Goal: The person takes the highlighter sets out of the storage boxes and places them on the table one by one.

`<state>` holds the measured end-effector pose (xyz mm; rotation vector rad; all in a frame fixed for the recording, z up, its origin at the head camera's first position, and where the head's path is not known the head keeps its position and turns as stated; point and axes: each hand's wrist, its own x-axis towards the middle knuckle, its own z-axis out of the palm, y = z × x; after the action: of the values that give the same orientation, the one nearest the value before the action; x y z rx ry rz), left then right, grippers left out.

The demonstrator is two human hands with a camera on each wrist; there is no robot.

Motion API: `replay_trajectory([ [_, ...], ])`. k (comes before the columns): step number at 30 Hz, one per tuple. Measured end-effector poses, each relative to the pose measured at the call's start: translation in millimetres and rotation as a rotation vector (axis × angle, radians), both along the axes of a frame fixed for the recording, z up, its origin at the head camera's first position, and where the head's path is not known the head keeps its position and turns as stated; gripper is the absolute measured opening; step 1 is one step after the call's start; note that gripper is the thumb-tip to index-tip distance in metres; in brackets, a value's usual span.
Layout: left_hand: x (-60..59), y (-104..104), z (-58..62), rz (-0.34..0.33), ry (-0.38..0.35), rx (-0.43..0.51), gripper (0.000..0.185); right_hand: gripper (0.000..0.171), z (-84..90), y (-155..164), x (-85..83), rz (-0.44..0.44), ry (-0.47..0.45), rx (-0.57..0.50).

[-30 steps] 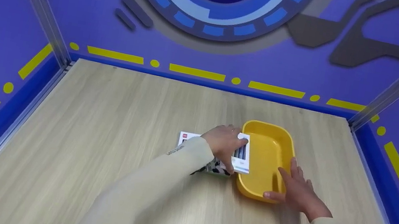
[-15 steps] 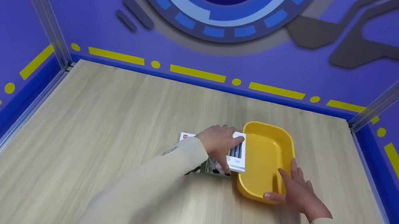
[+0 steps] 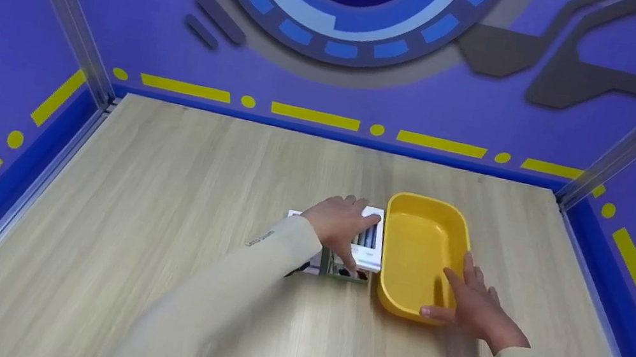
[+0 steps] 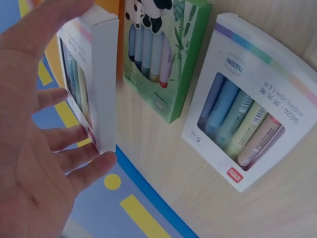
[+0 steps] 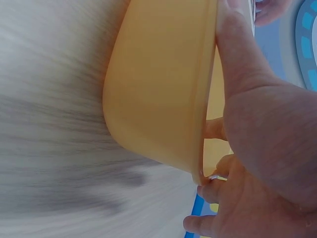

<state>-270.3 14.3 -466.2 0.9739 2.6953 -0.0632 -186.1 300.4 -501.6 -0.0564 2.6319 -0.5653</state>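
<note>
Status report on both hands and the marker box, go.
Left hand grips white marker box, lifted beside yellow bin. Right hand holds bin rim. Bin empty, nothing blocking.
</note>
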Motion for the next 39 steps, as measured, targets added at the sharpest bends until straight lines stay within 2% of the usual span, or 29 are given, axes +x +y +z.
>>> replay_trajectory([
  [3, 0.4, -3, -0.7, 0.004, -0.005, 0.008, 0.104, 0.114, -0.3, 0, -0.1, -0.009, -0.009, 0.004],
  [10, 2.1, -11, -1.6, 0.028, -0.027, 0.024, 0.102, 0.113, -0.7, 2, -1.9, 0.068, 0.043, -0.002],
  [15, 2.0, -17, -3.0, 0.031, -0.019, 0.007, 0.102, 0.118, -1.1, 1, -1.8, 0.044, 0.026, -0.006],
  [20, 0.9, -21, -3.9, 0.027, -0.006, -0.011, 0.101, 0.115, -1.0, 1, -0.9, 0.021, 0.01, -0.006],
  [39, 1.8, -33, -5.7, 0.036, -0.025, -0.023, 0.103, 0.114, -2.0, 1, -1.4, 0.037, 0.034, -0.006],
])
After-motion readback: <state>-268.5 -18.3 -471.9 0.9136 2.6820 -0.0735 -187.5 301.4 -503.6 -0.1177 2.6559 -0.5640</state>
